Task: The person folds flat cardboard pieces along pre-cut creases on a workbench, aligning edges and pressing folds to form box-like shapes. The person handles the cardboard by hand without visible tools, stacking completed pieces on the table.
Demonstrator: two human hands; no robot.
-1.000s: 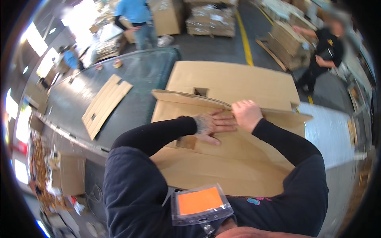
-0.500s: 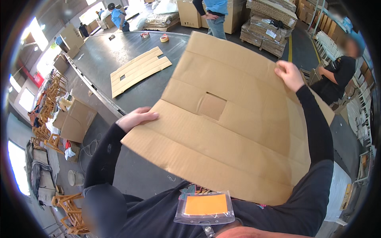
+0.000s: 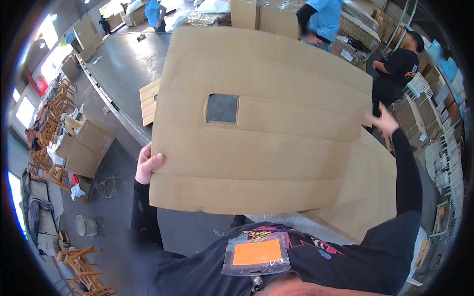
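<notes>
A large brown cardboard sheet (image 3: 276,153) is raised in front of me, creased lengthwise, with a rectangular cut-out left of its middle. Through the hole the dark tabletop shows. My left hand (image 3: 149,164) grips its left edge near the lower corner, thumb on the near face. Beside the right edge, my right hand (image 3: 385,122) has its fingers spread and somewhat blurred, holding nothing. Under the sheet's right part lies more flat cardboard (image 3: 370,182). A smaller cardboard piece (image 3: 148,104) on the table is mostly hidden behind the raised sheet.
The dark table (image 3: 118,64) stretches away ahead, with a metal rail (image 3: 106,96) along its left side. Wooden chair frames, a carton (image 3: 91,148) and a bucket (image 3: 86,225) stand on the left. A person in black (image 3: 397,64) and one in light blue (image 3: 323,22) are beyond the sheet.
The sheet has turned and shifted left, and its hole now shows the table instead of cardboard behind. My right hand has come off its far edge; my left still holds on.
</notes>
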